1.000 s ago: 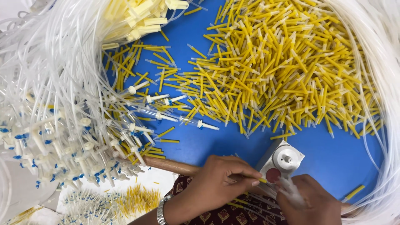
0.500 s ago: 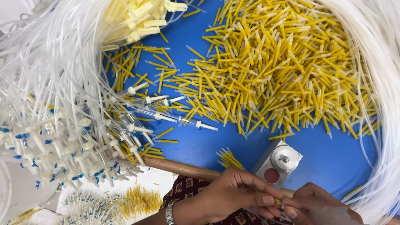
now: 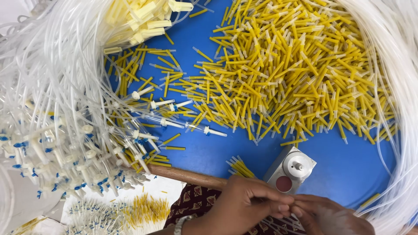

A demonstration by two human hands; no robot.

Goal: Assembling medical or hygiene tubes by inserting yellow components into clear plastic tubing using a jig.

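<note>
Nearest the camera, left hand (image 3: 244, 202) and right hand (image 3: 331, 215) meet fingertip to fingertip, pinched narrow on something too small and blurred to tell. Just beyond sits a grey device (image 3: 291, 169) w/ a small bundle of yellow pieces (image 3: 240, 167) beside it, on the blue table (image 3: 348, 165). Farther back lie the yellow pile (image 3: 291, 74) and clear tubing (image 3: 56, 87); risk, judging by the crowding: a wrist sweep could knock the bundle away or snag the tubing.

One head-worn camera looks steeply down, close over the blue desk (image 3: 226, 152). Its near wooden edge (image 3: 183, 175) crosses the lower frame, and both hands, left (image 3: 244, 204) and right (image 3: 331, 215), sit at the bottom.
</note>
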